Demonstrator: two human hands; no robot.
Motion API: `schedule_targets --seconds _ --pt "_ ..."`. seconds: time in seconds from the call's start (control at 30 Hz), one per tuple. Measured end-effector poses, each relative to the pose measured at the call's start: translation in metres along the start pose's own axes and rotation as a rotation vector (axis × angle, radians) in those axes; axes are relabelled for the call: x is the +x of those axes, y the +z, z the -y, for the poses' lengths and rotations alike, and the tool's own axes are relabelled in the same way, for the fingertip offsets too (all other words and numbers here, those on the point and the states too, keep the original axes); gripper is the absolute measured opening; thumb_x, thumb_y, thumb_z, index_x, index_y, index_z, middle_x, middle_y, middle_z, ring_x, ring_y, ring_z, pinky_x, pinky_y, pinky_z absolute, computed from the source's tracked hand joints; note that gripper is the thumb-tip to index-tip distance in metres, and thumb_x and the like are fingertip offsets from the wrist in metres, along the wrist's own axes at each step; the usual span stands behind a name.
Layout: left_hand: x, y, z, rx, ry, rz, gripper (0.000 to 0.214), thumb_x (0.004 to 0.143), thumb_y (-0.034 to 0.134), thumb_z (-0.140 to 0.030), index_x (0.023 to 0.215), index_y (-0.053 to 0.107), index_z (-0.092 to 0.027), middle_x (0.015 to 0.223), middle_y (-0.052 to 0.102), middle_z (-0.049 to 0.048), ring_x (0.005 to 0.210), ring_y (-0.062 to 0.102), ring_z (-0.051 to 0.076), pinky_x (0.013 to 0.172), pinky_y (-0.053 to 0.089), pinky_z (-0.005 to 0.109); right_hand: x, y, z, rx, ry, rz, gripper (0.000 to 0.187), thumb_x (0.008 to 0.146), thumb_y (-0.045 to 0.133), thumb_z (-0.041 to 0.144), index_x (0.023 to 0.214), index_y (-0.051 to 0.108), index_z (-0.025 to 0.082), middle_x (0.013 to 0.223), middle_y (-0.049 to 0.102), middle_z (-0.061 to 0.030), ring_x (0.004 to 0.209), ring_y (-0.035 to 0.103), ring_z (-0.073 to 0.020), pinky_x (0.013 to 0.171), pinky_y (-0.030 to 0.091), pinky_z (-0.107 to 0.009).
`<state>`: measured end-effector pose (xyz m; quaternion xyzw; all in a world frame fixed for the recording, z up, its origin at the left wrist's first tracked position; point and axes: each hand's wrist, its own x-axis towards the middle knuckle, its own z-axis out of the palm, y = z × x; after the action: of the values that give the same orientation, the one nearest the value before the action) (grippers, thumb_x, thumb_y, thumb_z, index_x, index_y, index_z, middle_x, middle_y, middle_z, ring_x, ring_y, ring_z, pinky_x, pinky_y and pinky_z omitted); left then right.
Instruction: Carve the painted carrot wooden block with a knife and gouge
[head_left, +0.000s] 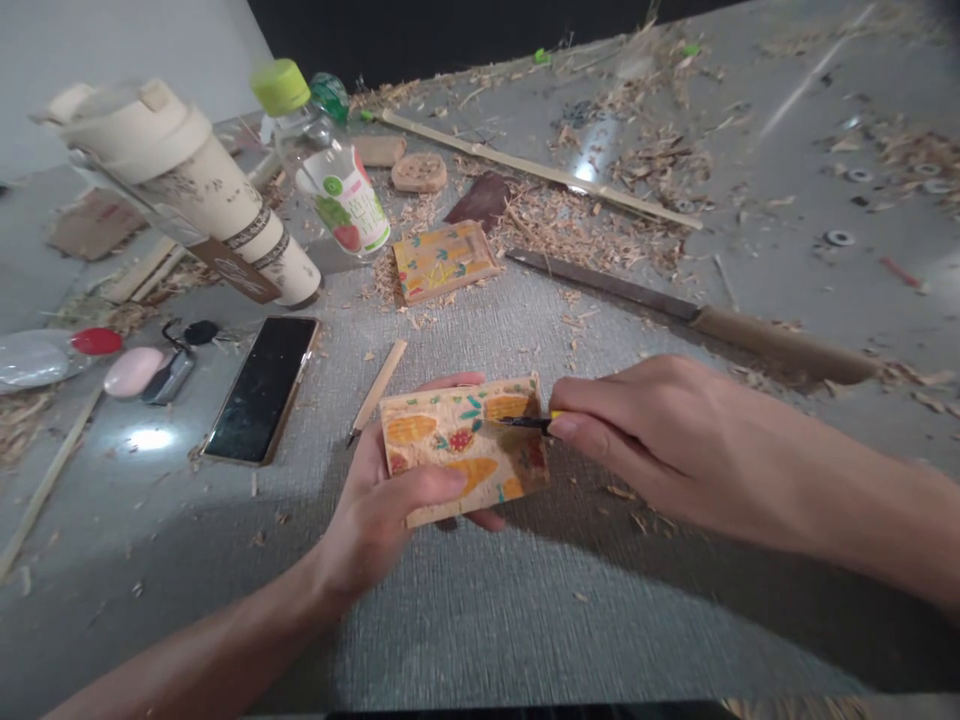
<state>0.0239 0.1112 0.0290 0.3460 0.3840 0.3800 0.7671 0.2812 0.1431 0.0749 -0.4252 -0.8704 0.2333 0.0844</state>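
Note:
My left hand (382,495) grips a small wooden block (442,455) from the left, with the thumb on its face and fingers beneath. Painted on the block are yellow corn-like shapes, red berries and green leaves. Closed round a slim dark-tipped tool (525,423) with some yellow on its handle, my right hand (637,430) brings the tip to the upper right of the painted face. Most of that tool's handle is hidden in the fingers. Just beyond my left hand lies a thin wooden stick (382,383) with a dark point.
A second painted block (446,262) lies behind, near a long knife (607,287) with a wooden handle. To the left are a phone (262,390), a cream tumbler (195,190) and a plastic bottle (330,180). Wood shavings (555,240) and a long bamboo strip (525,163) litter the back.

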Motion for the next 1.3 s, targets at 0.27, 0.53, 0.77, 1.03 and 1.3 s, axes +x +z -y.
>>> schedule_targets --seconds 0.27,0.53,0.77,1.03,1.3 --pt "0.002 -0.002 0.001 -0.016 -0.007 0.006 0.068 0.085 0.081 -0.02 0.15 0.06 -0.024 0.135 0.077 0.0134 0.1 0.082 0.032 0.064 0.071 0.032 0.002 0.002 -0.003 -0.031 -0.019 -0.013 0.042 0.114 0.038 0.039 0.083 0.06 0.022 0.062 0.055 0.0014 0.052 0.043 -0.0132 0.059 0.021 -0.034" --pt "0.002 0.001 -0.001 -0.018 -0.044 -0.002 0.068 0.081 0.081 -0.018 0.146 0.062 -0.021 0.131 0.078 0.0161 0.108 0.08 0.037 0.062 0.071 0.035 -0.003 0.005 -0.006 -0.101 -0.036 -0.024 0.042 0.114 0.038 0.041 0.09 0.066 0.021 0.066 0.061 -0.0007 0.053 0.048 -0.0141 0.058 0.022 -0.034" --pt "0.002 -0.001 -0.002 0.008 -0.09 -0.024 0.069 0.078 0.085 -0.017 0.144 0.063 -0.02 0.125 0.08 0.0154 0.096 0.081 0.033 0.058 0.071 0.034 -0.004 0.004 -0.007 -0.019 -0.026 0.045 0.042 0.115 0.038 0.039 0.093 0.071 0.023 0.073 0.068 -0.0014 0.062 0.06 -0.0167 0.061 0.036 -0.031" --pt "0.001 0.001 -0.002 -0.029 -0.105 -0.011 0.064 0.077 0.086 -0.014 0.138 0.068 -0.021 0.117 0.08 0.011 0.089 0.08 0.029 0.059 0.072 0.035 0.0 -0.005 -0.003 0.177 0.153 0.189 0.052 0.113 0.037 0.051 0.087 0.074 0.025 0.08 0.073 -0.0019 0.066 0.067 -0.017 0.059 0.042 -0.03" --pt "0.001 0.001 -0.002 0.016 -0.088 -0.017 0.066 0.077 0.087 -0.018 0.139 0.066 -0.018 0.12 0.079 0.015 0.089 0.08 0.03 0.058 0.071 0.036 0.002 -0.007 -0.005 0.456 0.368 0.378 0.054 0.108 0.044 0.064 0.081 0.066 0.023 0.074 0.065 -0.0006 0.063 0.059 -0.0151 0.059 0.044 -0.028"
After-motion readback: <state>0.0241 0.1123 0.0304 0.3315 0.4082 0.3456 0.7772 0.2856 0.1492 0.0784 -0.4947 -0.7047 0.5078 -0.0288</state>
